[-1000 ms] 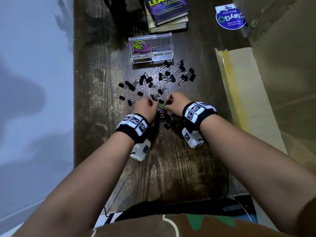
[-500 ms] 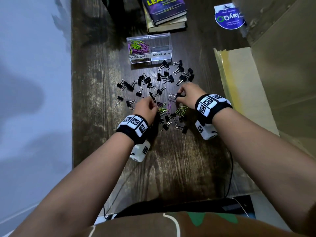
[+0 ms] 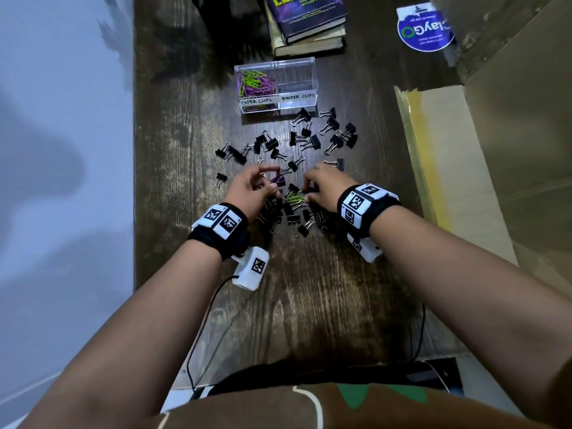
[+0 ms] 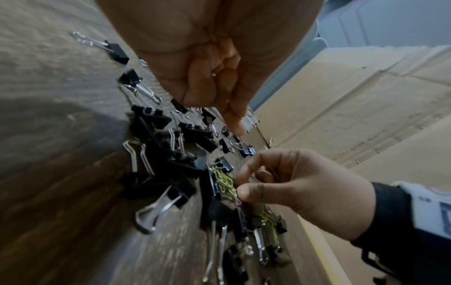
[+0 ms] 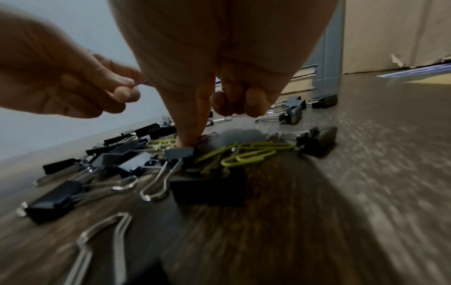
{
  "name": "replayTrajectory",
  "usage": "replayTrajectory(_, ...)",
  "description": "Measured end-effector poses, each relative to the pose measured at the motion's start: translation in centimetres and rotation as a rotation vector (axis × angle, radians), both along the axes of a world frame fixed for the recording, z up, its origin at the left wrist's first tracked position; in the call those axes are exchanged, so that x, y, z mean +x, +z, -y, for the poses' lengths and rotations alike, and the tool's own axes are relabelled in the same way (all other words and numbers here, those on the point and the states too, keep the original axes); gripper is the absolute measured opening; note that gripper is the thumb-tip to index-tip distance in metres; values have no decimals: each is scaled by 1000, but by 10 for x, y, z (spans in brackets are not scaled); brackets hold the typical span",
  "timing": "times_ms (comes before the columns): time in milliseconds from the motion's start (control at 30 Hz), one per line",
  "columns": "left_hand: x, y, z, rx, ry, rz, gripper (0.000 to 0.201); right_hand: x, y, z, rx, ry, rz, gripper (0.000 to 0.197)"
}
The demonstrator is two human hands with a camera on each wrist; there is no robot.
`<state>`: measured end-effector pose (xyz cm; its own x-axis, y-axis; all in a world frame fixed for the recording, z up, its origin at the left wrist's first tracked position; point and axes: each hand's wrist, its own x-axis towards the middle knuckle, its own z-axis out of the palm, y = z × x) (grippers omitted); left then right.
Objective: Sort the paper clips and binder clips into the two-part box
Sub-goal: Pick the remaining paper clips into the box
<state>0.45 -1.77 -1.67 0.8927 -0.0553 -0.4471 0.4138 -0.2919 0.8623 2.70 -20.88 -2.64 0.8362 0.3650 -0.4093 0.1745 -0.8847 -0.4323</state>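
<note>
On the bench point(image 3: 173, 212), the two-part box point(image 3: 297, 102) waits beyond the scattered binder clips point(image 3: 312, 140), while the left hand point(image 3: 250, 188) pinches what looks like a purple paper clip point(image 5: 141, 82) and the right hand point(image 3: 325, 185), fingers curled, presses a fingertip into the green paper clips point(image 5: 249, 154), seemingly to pick them from the pile.

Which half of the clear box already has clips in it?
The left half of the box, labelled PAPER CLIPS, holds purple and green paper clips. The right half, labelled BINDER CLIPS, looks empty; the black binder clips lie on the table.
</note>
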Motion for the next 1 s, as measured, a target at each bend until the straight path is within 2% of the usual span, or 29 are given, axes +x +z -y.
replayTrajectory(133,-1,6,8,-120,86,-114,32,-4,-7,-3,-70,15,27,13)
replayTrajectory(200,0,3,13,-116,139,-156,34,-8,-12,-3,-106,36,48,14)
replayTrajectory(267,1,-3,18,-53,148,-177,28,-11,-16,-1,-105,35,36,23)
replayTrajectory(367,2,-9,27,204,-39,-72,13,-13,-18,4,-68,-18,11,23)
replayTrajectory(500,11,-11,32,442,-279,113,22,-14,-13,10,-35,-23,10,29)
replayTrajectory(633,23,-12,35,642,-469,148,20,-13,-12,9,-33,-29,-32,11)
replayTrajectory(700,25,-11,35,691,-513,160,20,-14,-12,8,-17,-50,-58,10)
replayTrajectory(800,27,-10,29,723,-505,168,25,-14,-8,10,45,-145,-82,8)
replayTrajectory(900,27,-8,16,766,-484,151,20,-11,1,16,169,-312,-147,8)
replayTrajectory(1000,28,-5,1,806,-452,136,15,-6,0,20,326,-494,-290,20)
